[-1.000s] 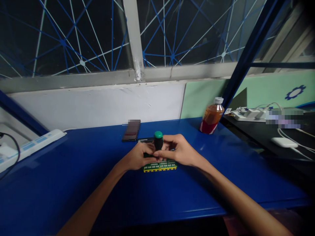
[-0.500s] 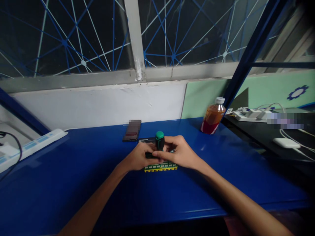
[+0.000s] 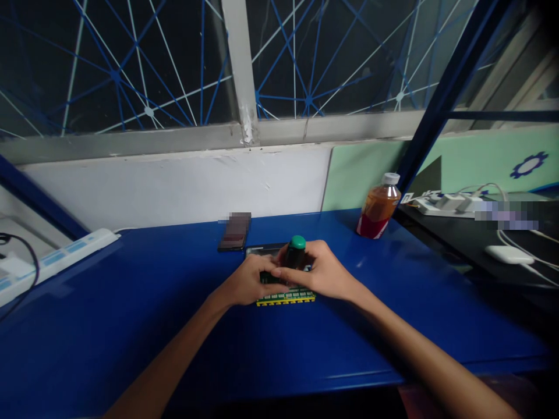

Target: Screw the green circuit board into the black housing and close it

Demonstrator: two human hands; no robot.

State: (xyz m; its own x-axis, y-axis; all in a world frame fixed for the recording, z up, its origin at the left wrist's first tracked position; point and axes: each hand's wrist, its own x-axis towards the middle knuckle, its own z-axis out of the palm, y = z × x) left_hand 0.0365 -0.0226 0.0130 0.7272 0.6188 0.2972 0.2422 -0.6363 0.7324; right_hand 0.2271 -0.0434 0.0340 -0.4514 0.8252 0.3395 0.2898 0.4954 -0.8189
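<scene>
While the green-capped screwdriver (image 3: 297, 254) stands nearly upright over the circuit board (image 3: 286, 295), the right hand (image 3: 325, 269) has its fingers closed around it, the thumb reaching across toward the left hand (image 3: 247, 280). That hand is at the board's left side, its fingers curled close together; whether they grip the board, the shaft or a small part cannot be told, since shaft and tip are hidden. The tip could slip and scratch the board if the screwdriver leans or the push goes sideways, and the board could skid on the smooth worktop (image 3: 196, 355) if nothing steadies it. Just behind the board lies a dark flat object (image 3: 262, 250), partly covered by the hands; farther back and to the board's left lies a phone (image 3: 234, 233). Well apart from the board, to its right and rear, stands a drink bottle (image 3: 378, 209), and far to its left lies a white power strip (image 3: 65, 259).
</scene>
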